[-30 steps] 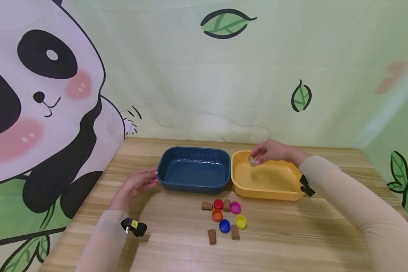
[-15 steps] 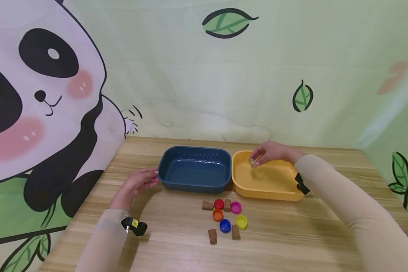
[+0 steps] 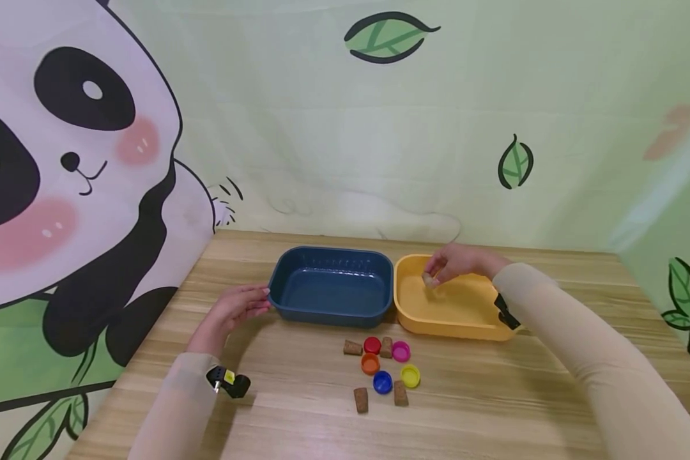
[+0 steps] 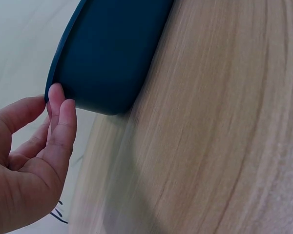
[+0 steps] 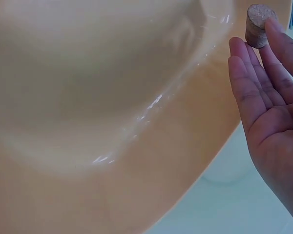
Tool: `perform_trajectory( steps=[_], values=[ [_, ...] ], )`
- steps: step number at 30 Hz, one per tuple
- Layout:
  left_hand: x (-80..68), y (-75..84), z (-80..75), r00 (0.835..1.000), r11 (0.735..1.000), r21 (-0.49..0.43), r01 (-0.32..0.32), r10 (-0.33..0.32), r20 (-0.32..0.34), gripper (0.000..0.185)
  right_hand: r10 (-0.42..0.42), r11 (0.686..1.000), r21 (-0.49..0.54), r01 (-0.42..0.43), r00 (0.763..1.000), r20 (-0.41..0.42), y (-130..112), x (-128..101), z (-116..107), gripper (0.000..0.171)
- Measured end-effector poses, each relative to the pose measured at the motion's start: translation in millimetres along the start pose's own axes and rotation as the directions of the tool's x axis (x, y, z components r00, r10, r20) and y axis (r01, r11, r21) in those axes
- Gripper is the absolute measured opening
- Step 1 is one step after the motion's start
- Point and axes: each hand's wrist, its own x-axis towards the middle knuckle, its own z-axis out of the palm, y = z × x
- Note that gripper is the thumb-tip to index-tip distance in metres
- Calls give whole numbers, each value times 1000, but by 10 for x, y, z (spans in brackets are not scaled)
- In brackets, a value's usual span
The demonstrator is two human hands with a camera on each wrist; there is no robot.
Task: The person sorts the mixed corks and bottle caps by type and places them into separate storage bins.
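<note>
On the near edge of the wooden table (image 3: 299, 409), four corks (image 3: 360, 400) and five coloured bottle caps (image 3: 382, 382) lie in a loose cluster, just in front of two trays. The person's left hand (image 3: 232, 313) rests on the table with relaxed, nearly straight fingers, their tips touching the near left corner of the blue tray (image 3: 330, 286); the left wrist view shows the fingertips (image 4: 56, 100) against its rim and nothing held. Further back, the right hand (image 3: 457, 262) pinches a single cork (image 3: 429, 279) between thumb and fingertips, inside the rim of the yellow tray (image 3: 448, 322) that stands touching the blue one. Compared with a second ago, the hand and its cork have sunk a little lower toward the yellow tray's floor, while the left hand and both trays have stayed put. The cork appears close to being set down in the yellow tray, though it has not been let go. Behind the table hangs a panda backdrop (image 3: 63, 160).
</note>
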Motion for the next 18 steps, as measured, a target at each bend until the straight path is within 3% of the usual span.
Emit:
perform_trajectory(
  steps=[18],
  values=[
    [-29, 20, 8, 1000, 1000, -18, 5, -5, -3, 52, 33, 999, 22, -34, 998, 50, 48, 48, 86, 39]
  ],
)
